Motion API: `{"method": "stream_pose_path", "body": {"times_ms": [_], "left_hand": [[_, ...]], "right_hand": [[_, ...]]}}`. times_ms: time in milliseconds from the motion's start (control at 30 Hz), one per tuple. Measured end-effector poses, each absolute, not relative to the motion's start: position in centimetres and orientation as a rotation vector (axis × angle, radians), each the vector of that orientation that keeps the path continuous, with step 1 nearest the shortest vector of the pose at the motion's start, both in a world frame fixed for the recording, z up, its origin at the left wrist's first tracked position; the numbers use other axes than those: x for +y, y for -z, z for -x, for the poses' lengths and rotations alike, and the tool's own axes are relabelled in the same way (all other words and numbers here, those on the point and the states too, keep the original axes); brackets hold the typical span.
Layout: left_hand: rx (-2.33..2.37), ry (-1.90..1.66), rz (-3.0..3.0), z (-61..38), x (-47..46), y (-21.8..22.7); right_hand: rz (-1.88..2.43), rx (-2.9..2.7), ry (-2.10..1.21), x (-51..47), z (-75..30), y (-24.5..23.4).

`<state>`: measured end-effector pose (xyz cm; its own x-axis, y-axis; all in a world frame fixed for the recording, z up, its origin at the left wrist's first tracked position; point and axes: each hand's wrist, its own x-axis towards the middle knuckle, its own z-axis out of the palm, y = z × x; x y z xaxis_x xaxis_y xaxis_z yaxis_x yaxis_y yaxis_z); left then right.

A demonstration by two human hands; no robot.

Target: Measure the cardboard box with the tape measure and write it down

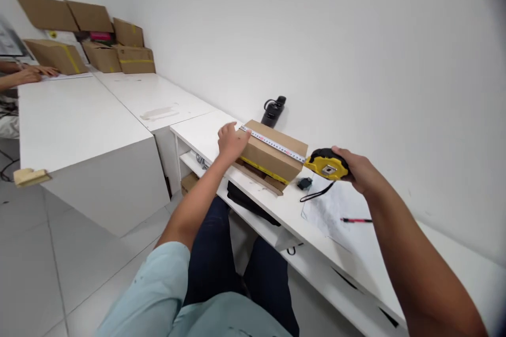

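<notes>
A cardboard box [272,154] lies on the white shelf desk, with yellow tape along its near side and a flap hanging at its lower edge. Across its top runs the pulled-out blade of a tape measure [327,164]. My right hand [358,171] is closed round the yellow and black case, just off the box's right end. At the box's left end my left hand [232,142] is closed at the blade's end, thumb on the box top. Exactly how its fingers grip the blade is partly hidden.
A black bottle [273,111] stands behind the box. Right of the box are a small black strapped object [304,184], paper sheets [332,210] and a red pen [356,220]. More cartons [136,59] stand at the back left, near another person's hands [35,72].
</notes>
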<state>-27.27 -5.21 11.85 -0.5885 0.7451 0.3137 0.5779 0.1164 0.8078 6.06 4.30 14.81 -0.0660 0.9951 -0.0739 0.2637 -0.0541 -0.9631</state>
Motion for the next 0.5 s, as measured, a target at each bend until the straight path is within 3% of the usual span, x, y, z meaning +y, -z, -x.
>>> {"method": "stream_pose_path", "body": {"times_ms": [167,500], "left_hand": [[1.989,-1.221,-1.368,29.7,-0.3,-10.4],[1.582,-1.415,-1.341,31.7,0.1,-7.7]], "right_hand": [[1.440,-1.418,-1.195,3.6,-7.9,-14.8],[1.446,-1.428,-1.253,4.4,-8.9,-14.2]]}}
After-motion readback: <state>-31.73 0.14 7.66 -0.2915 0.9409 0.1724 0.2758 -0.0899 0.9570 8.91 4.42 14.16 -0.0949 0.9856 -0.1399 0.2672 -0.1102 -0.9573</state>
